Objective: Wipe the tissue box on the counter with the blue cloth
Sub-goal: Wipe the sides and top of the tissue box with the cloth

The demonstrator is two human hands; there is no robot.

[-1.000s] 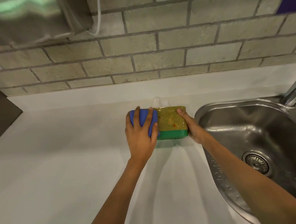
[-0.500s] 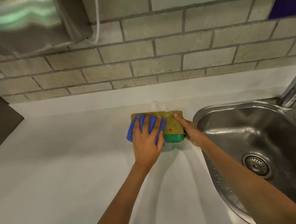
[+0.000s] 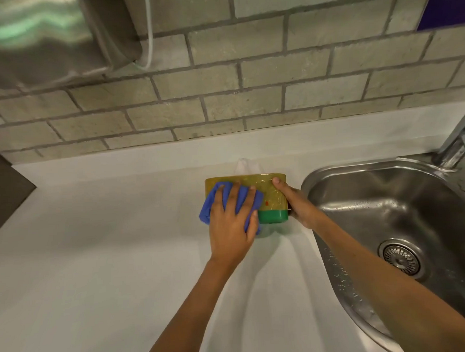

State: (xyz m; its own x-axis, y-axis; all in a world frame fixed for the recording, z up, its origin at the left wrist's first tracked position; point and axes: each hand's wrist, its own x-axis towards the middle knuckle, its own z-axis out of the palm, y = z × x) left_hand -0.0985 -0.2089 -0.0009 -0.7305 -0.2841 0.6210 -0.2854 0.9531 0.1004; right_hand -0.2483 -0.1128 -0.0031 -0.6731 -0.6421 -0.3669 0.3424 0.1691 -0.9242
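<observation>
Wiping the near face of the tissue box, with the wipe well under way.

My left grip (image 3: 232, 224) is spread flat, fingers apart, pressing the blue cloth (image 3: 214, 203) against the left half of the tissue box (image 3: 270, 192); it clamps nothing, the cloth is only pinned under my palm. My right grip (image 3: 294, 202) is closed around the box's right end, thumb on top, steadying it on the table (image 3: 96, 263) just left of the sink (image 3: 389, 208). A tissue (image 3: 243, 166) sticks up beyond my left fingers. I judge the half nearest my right grip is not yet wiped, so next I should slide the cloth toward it, keeping even pressure while the right grip stops the box skidding.
</observation>
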